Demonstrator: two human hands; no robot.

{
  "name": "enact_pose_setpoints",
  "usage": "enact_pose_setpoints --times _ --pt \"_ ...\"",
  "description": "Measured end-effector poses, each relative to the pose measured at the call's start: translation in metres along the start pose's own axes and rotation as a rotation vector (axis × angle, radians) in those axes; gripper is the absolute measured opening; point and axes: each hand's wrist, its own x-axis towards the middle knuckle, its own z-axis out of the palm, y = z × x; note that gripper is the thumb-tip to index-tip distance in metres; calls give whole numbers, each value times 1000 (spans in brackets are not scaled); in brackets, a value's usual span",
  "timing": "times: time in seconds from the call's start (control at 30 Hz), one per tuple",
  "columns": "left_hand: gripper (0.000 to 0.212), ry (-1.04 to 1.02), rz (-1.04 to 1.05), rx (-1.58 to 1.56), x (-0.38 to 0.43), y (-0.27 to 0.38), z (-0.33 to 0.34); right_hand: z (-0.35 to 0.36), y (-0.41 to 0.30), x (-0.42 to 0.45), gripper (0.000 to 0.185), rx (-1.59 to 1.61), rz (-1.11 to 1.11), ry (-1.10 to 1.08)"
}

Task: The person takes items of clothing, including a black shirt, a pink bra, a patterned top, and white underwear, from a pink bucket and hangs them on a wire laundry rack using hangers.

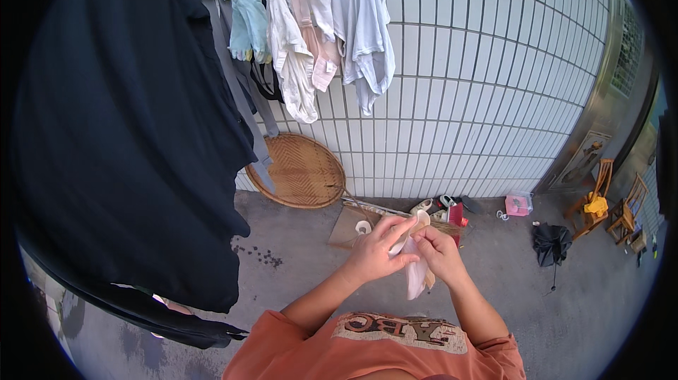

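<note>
Between my two hands, in front of my chest, is a small pale pink and beige cloth garment (416, 277), perhaps a sock; its exact kind is hard to tell. Part of it is bunched and hidden by the fingers, and its lower end hangs down loosely. My left hand (377, 248) has it between the thumb and the outstretched fingers. On the other side, my right hand (440, 254) pinches the cloth with thumb and forefinger.
Laundry hangs ahead: light blue socks (249, 22), white underwear (288, 51), a pale garment (366, 41). Dark cloth (127, 131) fills the left. A woven bamboo tray (302, 171) leans on the tiled wall (466, 88). Shoes (422, 205), a black umbrella (552, 244) and wooden chairs (601, 189) stand around.
</note>
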Motion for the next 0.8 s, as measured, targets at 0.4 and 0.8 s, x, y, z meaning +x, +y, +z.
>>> enact_pose_setpoints --times 0.4,0.8 --pt "25 350 -496 -510 70 -43 -22 -53 -132 194 23 -515 -863 -520" --pt "42 744 -675 -948 157 -134 -26 -4 -309 396 32 95 -776 -434"
